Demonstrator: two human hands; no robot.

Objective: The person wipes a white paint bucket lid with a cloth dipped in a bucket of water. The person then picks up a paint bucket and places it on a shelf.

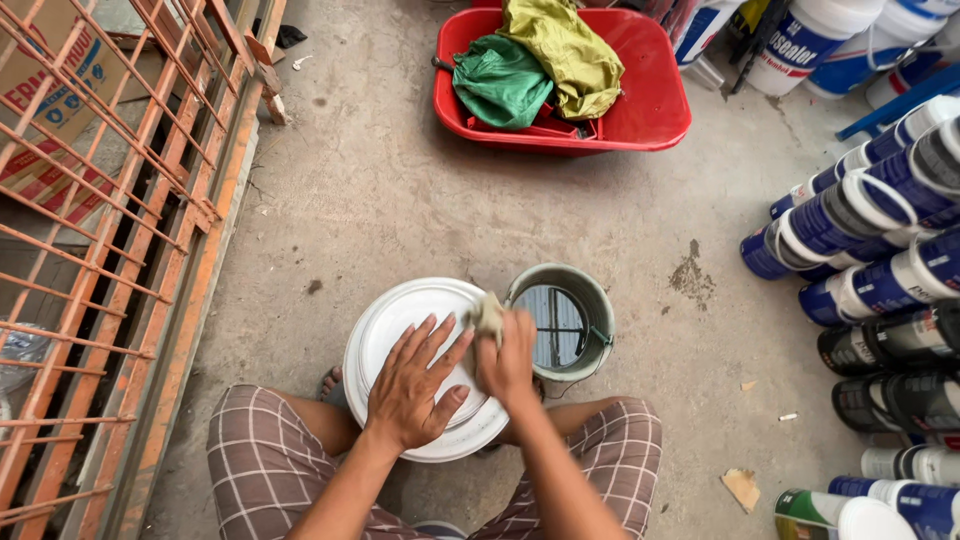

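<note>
Fingers (432, 338) of L hand (410, 385): spread wide and flat, palm down on the white bucket lid (385, 330), pinning it; nothing gripped. R hand (508, 362): fingers curled shut round a small pale cloth wad (488, 316), pressed to the lid's upper-right edge, just beside the grey pail.

Lid: round, white plastic w/ raised rim, lying at centre of view on what looks like a bucket standing btwn the person's knees (checked shorts (260, 450)); bucket body mostly hidden. Judged light and fairly stiff, smooth, prob. slippery if wet; best steadied by a flat palm on top, or taken at the rim lip for lifting. Cloth: soft, limp, crushes into the fist; any bunched grip serves.

Grey pail (598, 305): open, liquid inside reflecting light, touching or nearly touching the lid's right side; can't tell which. Likely heavy while full, spill risk if nudged.

Surroundings: concrete floor (400, 190); red tub (650, 100) w/ green and yellow cloths (540, 60) well apart at top; stacked blue-and-white paint pails (870, 230) along right; orange metal grille (110, 220) at left.
</note>
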